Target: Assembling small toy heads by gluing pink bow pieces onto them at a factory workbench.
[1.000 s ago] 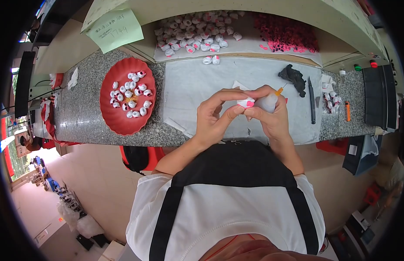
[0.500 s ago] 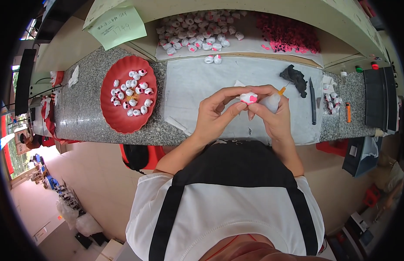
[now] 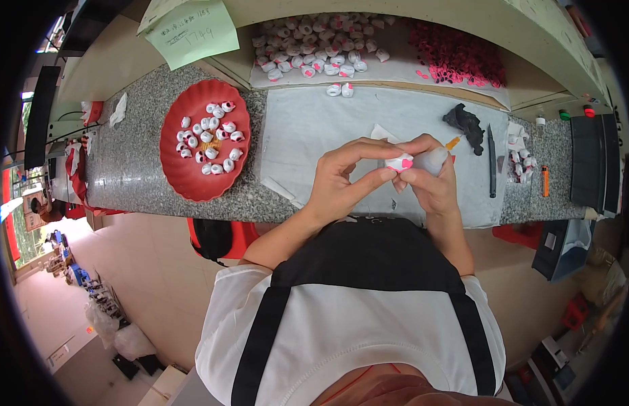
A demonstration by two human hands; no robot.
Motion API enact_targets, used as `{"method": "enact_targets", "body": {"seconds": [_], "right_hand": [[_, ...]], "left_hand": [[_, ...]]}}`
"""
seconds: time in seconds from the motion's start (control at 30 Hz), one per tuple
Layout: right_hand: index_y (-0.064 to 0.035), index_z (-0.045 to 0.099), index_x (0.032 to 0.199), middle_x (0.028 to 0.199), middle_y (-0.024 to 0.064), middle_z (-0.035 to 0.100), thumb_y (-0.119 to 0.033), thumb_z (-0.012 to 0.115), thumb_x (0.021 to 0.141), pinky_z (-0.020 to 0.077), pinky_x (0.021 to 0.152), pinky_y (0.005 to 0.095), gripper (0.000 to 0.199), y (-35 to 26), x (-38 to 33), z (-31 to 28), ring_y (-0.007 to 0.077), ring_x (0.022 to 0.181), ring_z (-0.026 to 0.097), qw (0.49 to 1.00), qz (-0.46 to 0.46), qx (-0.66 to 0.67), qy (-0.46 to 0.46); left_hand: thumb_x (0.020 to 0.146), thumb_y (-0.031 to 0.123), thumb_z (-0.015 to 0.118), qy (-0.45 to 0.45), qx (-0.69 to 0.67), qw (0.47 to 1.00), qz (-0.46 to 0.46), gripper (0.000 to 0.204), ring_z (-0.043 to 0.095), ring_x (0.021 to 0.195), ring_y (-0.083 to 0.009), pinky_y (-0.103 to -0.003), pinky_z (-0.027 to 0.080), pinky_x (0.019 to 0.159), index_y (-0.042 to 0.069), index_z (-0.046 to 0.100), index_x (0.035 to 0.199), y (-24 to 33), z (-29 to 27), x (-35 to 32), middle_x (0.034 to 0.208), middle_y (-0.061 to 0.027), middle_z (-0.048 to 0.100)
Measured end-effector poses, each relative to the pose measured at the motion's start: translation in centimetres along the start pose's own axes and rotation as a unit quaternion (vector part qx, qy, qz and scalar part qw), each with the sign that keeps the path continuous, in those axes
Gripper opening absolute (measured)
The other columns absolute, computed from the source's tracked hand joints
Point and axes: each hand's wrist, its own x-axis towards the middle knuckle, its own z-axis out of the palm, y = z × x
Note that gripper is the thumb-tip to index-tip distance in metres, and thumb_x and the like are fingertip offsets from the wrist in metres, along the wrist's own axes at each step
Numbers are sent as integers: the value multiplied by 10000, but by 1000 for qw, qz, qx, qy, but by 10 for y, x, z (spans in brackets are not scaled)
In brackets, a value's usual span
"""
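Above the white work sheet [image 3: 307, 128], a small white figurine piece [image 3: 398, 163] with a pink patch is held between my two hands. My left hand [image 3: 338, 179] pinches it from the left with thumb and fingers. From the other side, the fingertips of my right hand [image 3: 436, 191] touch the same piece. A translucent squeeze bottle [image 3: 434, 161] with an orange nozzle is tucked in my right hand, its tip pointing away to the upper right. A white paper scrap [image 3: 380, 132] lies just beyond my hands.
A red scalloped dish [image 3: 182, 183] of similar pieces stands left. White pieces [image 3: 307, 47] and small pink parts [image 3: 456, 57] fill the shelf behind. Right lie a crumpled black cloth [image 3: 464, 125], a dark pen-like tool [image 3: 492, 162] and an orange cutter [image 3: 545, 181].
The view has shifted slightly. The piece has turned a little in my fingers, and its pink patch now sits more to the right. Both hands keep their hold.
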Motion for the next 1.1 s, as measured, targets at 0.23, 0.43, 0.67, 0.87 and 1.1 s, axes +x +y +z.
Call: {"method": "enact_targets", "body": {"seconds": [0.23,0.43,0.67,0.87,1.1], "right_hand": [[22,512,866,672,86,533,33,575,630,398,466,215,245,-1,2,0,125,534,505,998,2,44,-37],[21,516,861,647,73,527,31,571,638,394,461,210,230,0,3,0,113,523,501,1000,2,17,-5],[17,490,841,699,111,528,2,575,619,414,445,230,239,-2,0,3,134,506,500,999,1,-43,-17],[30,494,878,704,109,538,28,552,648,421,470,228,238,-3,1,4,132,542,518,996,-4,-86,-15],[41,493,920,699,100,539,14,525,690,423,502,226,234,-3,-2,12,131,591,525,992,-25,-116,32]], "left_hand": [[679,-8,587,-33,-28,999,6,223,508,883,-165,-311,320,872,17,571,899,-4,-5,2,915,-97,557],[671,-12,584,0,-82,995,-65,256,486,938,-218,-367,294,898,-8,531,922,-3,-1,1,898,-127,552],[676,0,598,-39,-87,995,12,199,486,903,-153,-346,238,925,21,555,869,-16,-9,1,911,-80,553],[687,44,603,-30,-132,990,-46,196,512,834,-139,-324,315,871,28,547,875,-24,-14,2,889,-73,555],[729,70,567,-2,-226,967,-121,207,516,802,-123,-267,418,719,19,508,921,-24,-9,0,882,-79,553]]}}
